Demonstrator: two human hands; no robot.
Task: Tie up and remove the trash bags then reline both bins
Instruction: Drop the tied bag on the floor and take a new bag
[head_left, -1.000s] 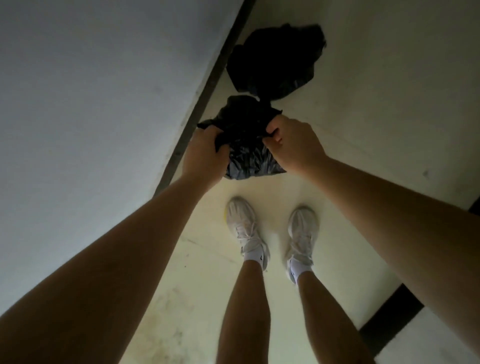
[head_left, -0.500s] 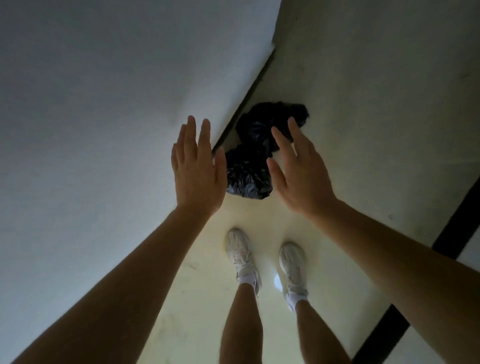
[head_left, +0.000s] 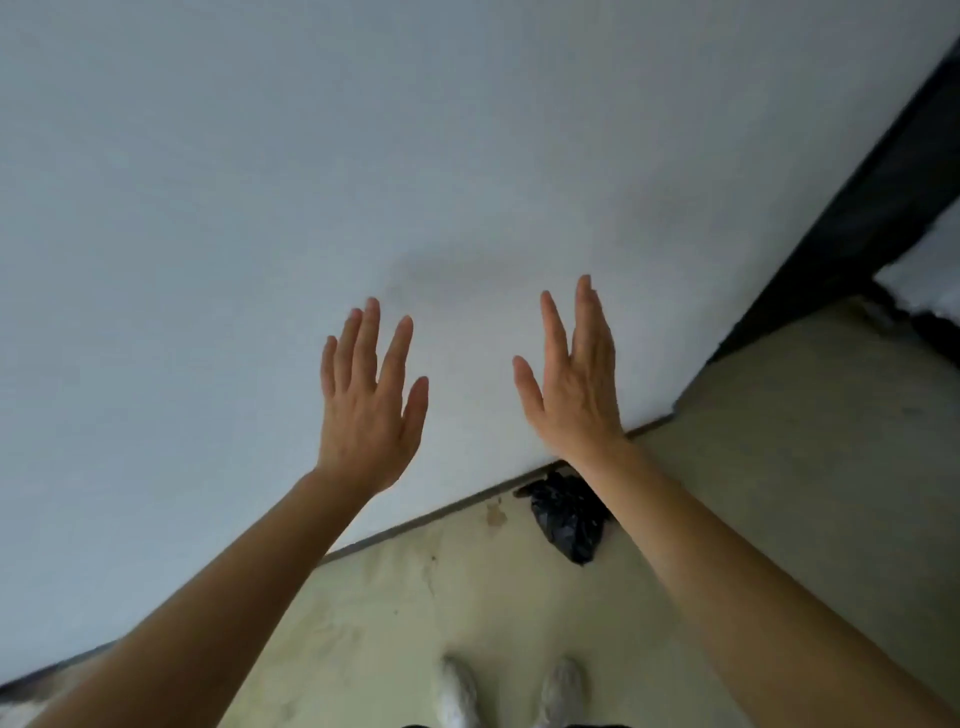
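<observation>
A tied black trash bag lies on the pale floor against the base of the wall, partly hidden behind my right forearm. My left hand and my right hand are both raised in front of the wall with fingers straight and spread, holding nothing. Both hands are well above the bag and apart from it. No bin is in view.
A plain light wall fills most of the view. A dark door frame or post runs down the right side. My white shoes stand on the stained pale floor at the bottom edge.
One second ago both hands gripped a black bag; they let go, opened and rose. The view has swung up and round, so the bags now sit low and only one shows.
</observation>
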